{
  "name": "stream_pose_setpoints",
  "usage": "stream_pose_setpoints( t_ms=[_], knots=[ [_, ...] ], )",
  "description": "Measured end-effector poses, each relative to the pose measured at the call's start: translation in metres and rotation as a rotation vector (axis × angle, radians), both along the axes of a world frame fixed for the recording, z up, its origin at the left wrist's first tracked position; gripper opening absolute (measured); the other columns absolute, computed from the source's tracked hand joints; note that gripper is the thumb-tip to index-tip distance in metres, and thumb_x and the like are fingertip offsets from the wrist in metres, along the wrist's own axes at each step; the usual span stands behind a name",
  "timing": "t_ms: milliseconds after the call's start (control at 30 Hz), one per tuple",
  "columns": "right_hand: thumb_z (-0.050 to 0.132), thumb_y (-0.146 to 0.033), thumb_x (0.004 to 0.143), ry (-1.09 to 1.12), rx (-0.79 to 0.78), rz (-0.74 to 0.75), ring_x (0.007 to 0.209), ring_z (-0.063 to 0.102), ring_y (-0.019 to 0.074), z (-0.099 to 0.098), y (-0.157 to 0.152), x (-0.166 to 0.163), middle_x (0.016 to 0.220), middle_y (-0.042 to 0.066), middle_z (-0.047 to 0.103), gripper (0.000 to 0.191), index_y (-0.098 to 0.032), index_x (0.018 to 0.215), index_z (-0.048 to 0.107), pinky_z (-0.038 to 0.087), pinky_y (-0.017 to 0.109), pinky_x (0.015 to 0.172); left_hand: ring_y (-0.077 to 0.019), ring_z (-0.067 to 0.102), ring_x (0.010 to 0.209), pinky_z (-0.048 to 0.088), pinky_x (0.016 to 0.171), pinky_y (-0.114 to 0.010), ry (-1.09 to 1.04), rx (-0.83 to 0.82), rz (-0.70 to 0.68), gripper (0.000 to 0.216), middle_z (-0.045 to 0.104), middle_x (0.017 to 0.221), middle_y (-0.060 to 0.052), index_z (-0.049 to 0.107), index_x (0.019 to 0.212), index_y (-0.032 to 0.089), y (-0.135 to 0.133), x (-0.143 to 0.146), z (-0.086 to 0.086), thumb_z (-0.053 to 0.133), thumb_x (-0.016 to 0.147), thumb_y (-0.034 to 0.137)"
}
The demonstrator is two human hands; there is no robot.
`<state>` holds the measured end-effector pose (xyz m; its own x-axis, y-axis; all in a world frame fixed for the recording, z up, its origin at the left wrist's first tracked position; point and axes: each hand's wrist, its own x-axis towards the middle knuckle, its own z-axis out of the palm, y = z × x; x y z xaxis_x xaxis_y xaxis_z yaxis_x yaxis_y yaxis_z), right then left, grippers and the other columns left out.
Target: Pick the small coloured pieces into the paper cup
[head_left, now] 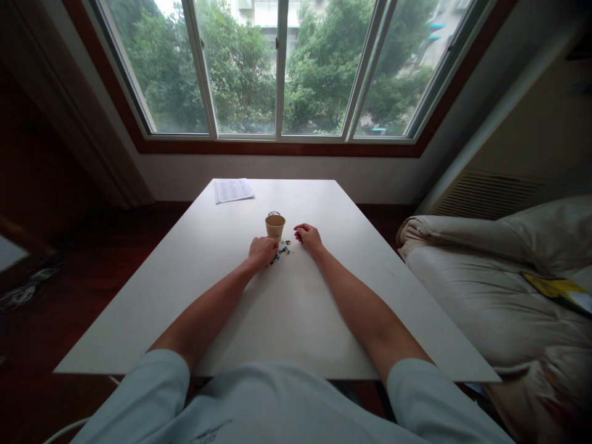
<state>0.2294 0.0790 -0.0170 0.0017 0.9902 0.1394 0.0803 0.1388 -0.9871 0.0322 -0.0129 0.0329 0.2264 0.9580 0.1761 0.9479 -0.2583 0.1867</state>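
A small tan paper cup (275, 226) stands upright on the white table (287, 308). Just in front of it lies a scatter of several tiny coloured pieces (283, 251), blue, yellow and dark. My left hand (261, 251) rests on the table at the left edge of the pieces, fingers curled down onto them; what it grips is too small to see. My right hand (308, 237) rests to the right of the cup, fingers curled inward in a loose fist, its contents hidden.
A sheet of printed paper (234, 190) lies at the table's far left corner. A bed with pale bedding (504, 290) stands close on the right. A wide window (277, 68) fills the wall behind the table. Dark wooden floor on the left.
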Motion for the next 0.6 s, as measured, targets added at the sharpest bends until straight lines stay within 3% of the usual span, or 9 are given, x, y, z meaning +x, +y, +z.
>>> stream_pose_setpoints(
  t_ms=[333,500,600],
  knots=[
    [0.057,-0.027,0.072,0.01,0.001,0.007,0.055,0.056,0.0111,0.0,0.0,0.001,0.067,0.003,0.066,0.018,-0.017,0.082,0.068,0.043,0.021,0.049,-0.0238,0.066,0.086,0.043,0.08,-0.035,-0.076,0.056,-0.032,0.017,0.074,0.089,-0.008,0.074,0.08,0.022,0.004,-0.002,-0.001,0.057,0.083,0.027],
    [0.057,-0.028,0.072,-0.005,-0.002,0.005,0.055,0.056,0.0112,0.002,-0.002,0.001,0.067,0.002,0.066,0.017,-0.017,0.081,0.067,0.043,0.021,0.049,-0.02,0.063,0.083,0.046,0.076,-0.031,-0.338,0.105,-0.149,0.012,0.072,0.087,-0.005,0.072,0.083,0.022,0.008,-0.008,0.008,0.063,0.081,0.029],
    [0.058,-0.029,0.072,-0.014,-0.009,-0.005,0.056,0.056,0.0113,0.002,-0.002,0.001,0.067,0.003,0.066,0.017,-0.017,0.082,0.067,0.043,0.021,0.049,-0.0172,0.061,0.08,0.047,0.076,-0.029,-0.622,0.135,-0.187,0.014,0.07,0.084,-0.003,0.071,0.084,0.02,0.013,-0.008,0.012,0.064,0.081,0.031]
  ],
)
